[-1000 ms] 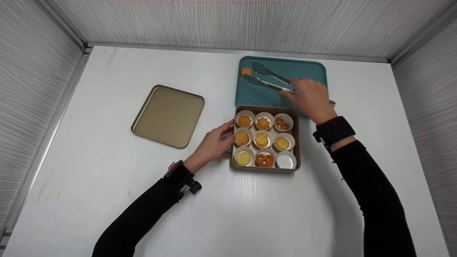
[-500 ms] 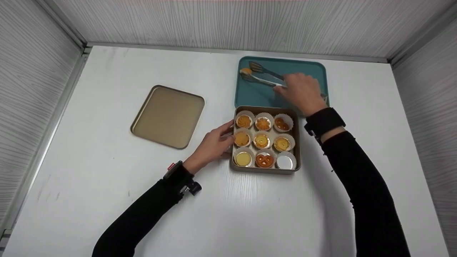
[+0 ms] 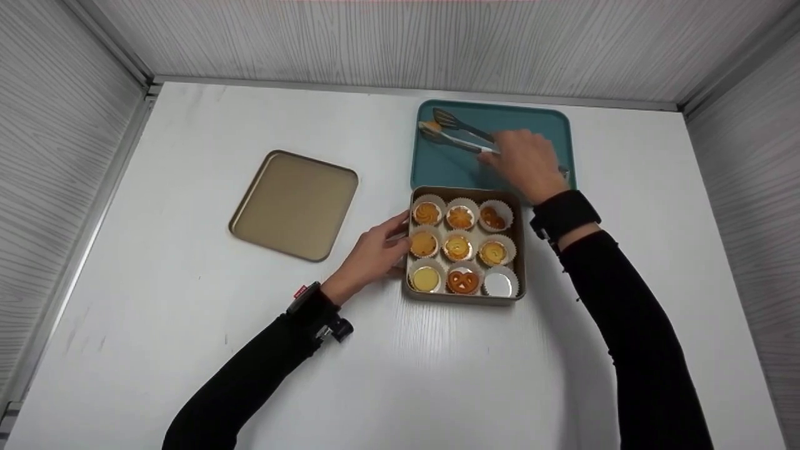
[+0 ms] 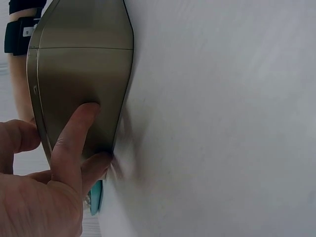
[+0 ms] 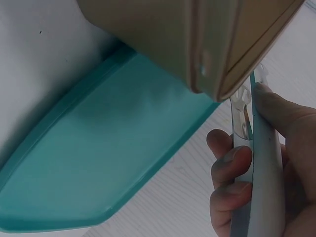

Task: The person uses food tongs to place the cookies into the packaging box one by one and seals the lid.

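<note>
My left hand (image 3: 374,251) rests against the left wall of a square gold tin (image 3: 465,300). In the left wrist view its fingers press the wall of the tin (image 4: 81,74), with the thumb at the rim. Paper cups with assorted cookies fill the tin; the front right cup (image 3: 500,282) holds no cookie. With my right hand (image 3: 528,162) I grip kitchen tongs (image 3: 459,144) by their handles over a teal tray (image 3: 537,122). The tongs' slotted heads are spread at a small orange cookie (image 3: 432,125) in the tray's far left corner. One head partly hides it.
A gold square lid (image 3: 297,206) lies on the white table (image 3: 350,375), left of the tin. The tray stands just behind the tin, and grey panels (image 3: 412,47) enclose the table's back and sides.
My right hand has moved left and slightly away from me with the tongs, bringing one head over the orange cookie. The left hand and the tin have stayed put.
</note>
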{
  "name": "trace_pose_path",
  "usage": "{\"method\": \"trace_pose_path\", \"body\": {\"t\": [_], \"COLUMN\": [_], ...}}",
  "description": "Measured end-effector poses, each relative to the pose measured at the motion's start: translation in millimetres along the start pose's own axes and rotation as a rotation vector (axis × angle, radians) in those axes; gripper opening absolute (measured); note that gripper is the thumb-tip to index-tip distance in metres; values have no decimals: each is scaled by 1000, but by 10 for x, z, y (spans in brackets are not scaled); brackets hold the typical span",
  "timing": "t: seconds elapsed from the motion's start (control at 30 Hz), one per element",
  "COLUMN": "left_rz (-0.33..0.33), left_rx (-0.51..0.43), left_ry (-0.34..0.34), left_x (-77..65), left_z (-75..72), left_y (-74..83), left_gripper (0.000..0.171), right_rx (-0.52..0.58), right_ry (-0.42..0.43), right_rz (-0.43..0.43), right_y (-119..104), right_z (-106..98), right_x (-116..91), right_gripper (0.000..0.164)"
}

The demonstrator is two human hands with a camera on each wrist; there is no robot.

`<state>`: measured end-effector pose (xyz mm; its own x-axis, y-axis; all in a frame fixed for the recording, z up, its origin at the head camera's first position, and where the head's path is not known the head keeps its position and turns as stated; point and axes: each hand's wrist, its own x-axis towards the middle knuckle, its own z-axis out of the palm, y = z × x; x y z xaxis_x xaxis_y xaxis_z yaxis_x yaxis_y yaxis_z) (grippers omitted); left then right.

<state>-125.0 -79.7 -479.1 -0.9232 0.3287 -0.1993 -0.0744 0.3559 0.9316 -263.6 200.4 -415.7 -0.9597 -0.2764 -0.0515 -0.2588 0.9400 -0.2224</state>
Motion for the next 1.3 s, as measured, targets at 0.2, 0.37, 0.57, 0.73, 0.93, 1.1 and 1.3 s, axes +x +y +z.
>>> {"method": "trace_pose_path", "body": {"t": [0.2,0.37,0.57,0.73,0.93,1.1,1.3], "left_rz": [-9,-10,-9,-16,-36,-26,-25], "left_rx": [-8,-8,-4,-3,-1,-10,-27], "left_ry": [-2,-6,-7,-11,-12,-21,-28], "left_x": [-3,-1,8,7,-2,-3,0], "left_z": [0,4,12,11,1,4,-13], "left_y": [21,30,26,19,32,33,16], "left_gripper": [60,60,61,62,61,61,61], "right_rx": [25,33,82,132,152,181,209], "right_ry": [22,32,63,87,103,100,121], "right_rz": [-5,-13,-32,-54,-59,-45,-43], "right_y": [78,173,283,346,380,397,419], "right_z": [11,-4,-48,-59,-63,-108,-145], "right_x": [-55,-112,-253,-391,-571,-763,-986], "right_gripper": [38,37,34,36,41,51,58]}}
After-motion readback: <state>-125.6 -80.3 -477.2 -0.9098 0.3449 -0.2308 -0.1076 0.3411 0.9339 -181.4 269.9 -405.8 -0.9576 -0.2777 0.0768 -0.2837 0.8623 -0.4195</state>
